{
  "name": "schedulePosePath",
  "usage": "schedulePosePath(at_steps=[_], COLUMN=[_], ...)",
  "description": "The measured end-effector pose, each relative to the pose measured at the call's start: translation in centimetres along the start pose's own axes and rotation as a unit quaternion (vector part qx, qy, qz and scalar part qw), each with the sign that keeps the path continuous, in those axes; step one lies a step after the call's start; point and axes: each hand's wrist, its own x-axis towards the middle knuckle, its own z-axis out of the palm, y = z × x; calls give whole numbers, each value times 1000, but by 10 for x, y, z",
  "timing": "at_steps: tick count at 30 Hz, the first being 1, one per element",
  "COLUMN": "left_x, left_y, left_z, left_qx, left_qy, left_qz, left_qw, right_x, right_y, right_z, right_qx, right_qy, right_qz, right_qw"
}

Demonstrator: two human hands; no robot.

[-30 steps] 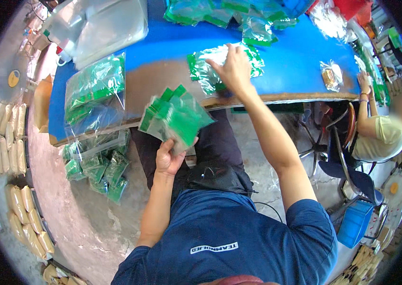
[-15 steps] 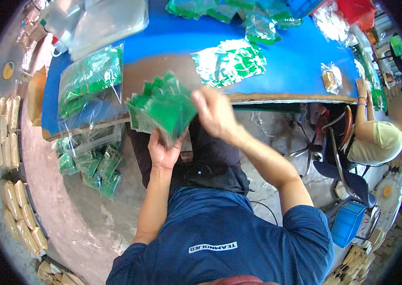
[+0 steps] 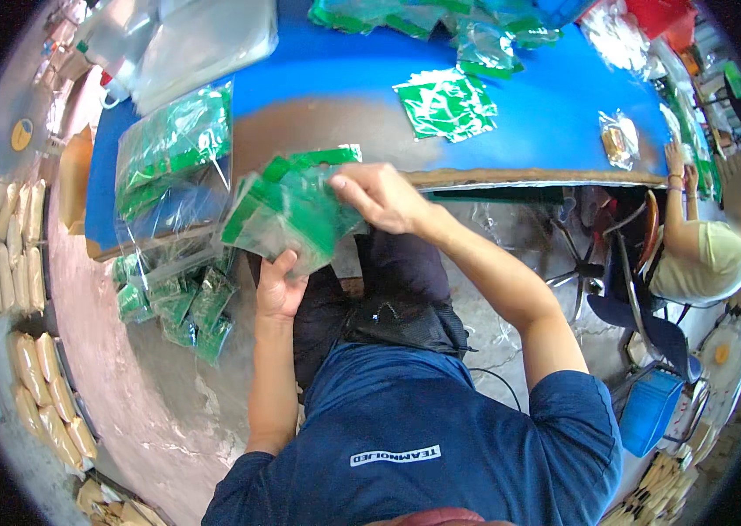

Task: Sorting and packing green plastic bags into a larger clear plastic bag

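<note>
A fanned bunch of green-and-clear plastic packets (image 3: pixel 287 215) is gripped at its lower edge by my left hand (image 3: pixel 283 285), thumb on top and fingers underneath. My right hand (image 3: pixel 383 197) is closed at the bunch's right edge, thumb and fingers pinching a packet there. On the blue table (image 3: pixel 318 79) ahead lies a loose pile of green packets (image 3: pixel 449 105). Left of my hands, a large clear bag (image 3: pixel 176 145) filled with stacked green packets rests on the table, its mouth hanging over the front edge.
More green packets (image 3: pixel 414 17) cover the table's far side. Clear plastic sheets (image 3: pixel 204 44) lie at the back left. Several green packets (image 3: pixel 182 307) lie below the table edge on the left. At right, a person (image 3: pixel 699 250) sits beside a chair (image 3: pixel 638 329) and a blue crate (image 3: pixel 651 412).
My left hand has moved slightly left and down, and the bunch has tilted and spread. My right hand has closed on its right edge. The pile on the table looks smaller.
</note>
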Motion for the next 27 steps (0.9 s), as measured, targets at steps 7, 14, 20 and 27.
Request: schedulePosePath(at_steps=[7,14,20,27], left_x=[-5,-11,12,-5], left_y=[-23,-19,-24,-19], left_z=[-3,17,40,-3], left_qx=[-54,-311,-217,-135], left_qy=[-31,-175,-103,-106], left_qz=[-37,-69,-43,0], left_qw=[997,932,970,985], right_x=[-8,-32,-26,24], right_y=[55,16,-34,63], right_z=[-33,21,57,-51], right_qx=[-398,-17,432,-409], right_qy=[237,363,260,386], right_qz=[4,-61,96,171], right_qw=[887,930,858,809])
